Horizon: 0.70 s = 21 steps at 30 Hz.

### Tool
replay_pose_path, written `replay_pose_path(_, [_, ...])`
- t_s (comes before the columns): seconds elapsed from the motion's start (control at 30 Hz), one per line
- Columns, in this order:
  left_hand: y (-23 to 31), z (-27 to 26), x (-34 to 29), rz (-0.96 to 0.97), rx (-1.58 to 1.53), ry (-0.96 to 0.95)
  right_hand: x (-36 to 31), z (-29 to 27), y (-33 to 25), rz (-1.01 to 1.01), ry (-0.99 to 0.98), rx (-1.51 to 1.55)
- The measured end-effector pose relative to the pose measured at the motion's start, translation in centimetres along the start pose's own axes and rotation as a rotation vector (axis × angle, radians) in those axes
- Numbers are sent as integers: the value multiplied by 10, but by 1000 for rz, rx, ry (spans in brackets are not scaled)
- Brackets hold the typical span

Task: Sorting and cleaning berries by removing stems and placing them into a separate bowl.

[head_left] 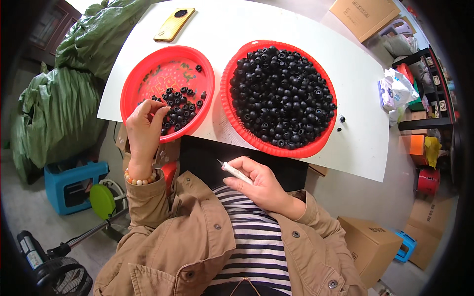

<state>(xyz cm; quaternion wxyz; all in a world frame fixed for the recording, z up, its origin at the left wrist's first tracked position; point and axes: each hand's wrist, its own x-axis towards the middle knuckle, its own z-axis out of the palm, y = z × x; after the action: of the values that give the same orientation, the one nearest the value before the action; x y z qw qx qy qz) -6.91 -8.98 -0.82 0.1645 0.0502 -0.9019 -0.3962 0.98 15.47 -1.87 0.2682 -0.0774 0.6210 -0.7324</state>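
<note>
My left hand (141, 129), with a beaded bracelet at the wrist, reaches over the near side of a round red tray (129, 81). Its thumb and fingertips are pinched together; whatever is between them, if anything, is too small to make out. Beside the fingers lie small hollow black round parts (183, 106). In front of my body, below the table edge, my right hand (266, 190) grips a craft knife (238, 173) with a pale wrapped handle, its thin blade pointing up and left. A red basket (228, 116) to the right is heaped with more black parts (281, 93).
A yellow phone (174, 24) lies at the white table's (365, 153) far left. Two loose black pieces (342, 119) sit right of the basket. Green sacks (54, 118) and a blue stool (74, 185) stand left; a cardboard box (370, 246) stands at the lower right.
</note>
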Motion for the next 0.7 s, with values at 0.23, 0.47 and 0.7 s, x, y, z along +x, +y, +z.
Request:
replay_pose_path(0.23, [-5,-3,2,9,14,32,-2,-3,5,53,-31,-62])
replay_pose_path(0.47, [-1,1,0,98,-31,43,-2,-4,0,147,-100,-80])
replay_pose_path(0.7, [20,16,2,211,-89,-42,-2,-2,15,54,-42,-44])
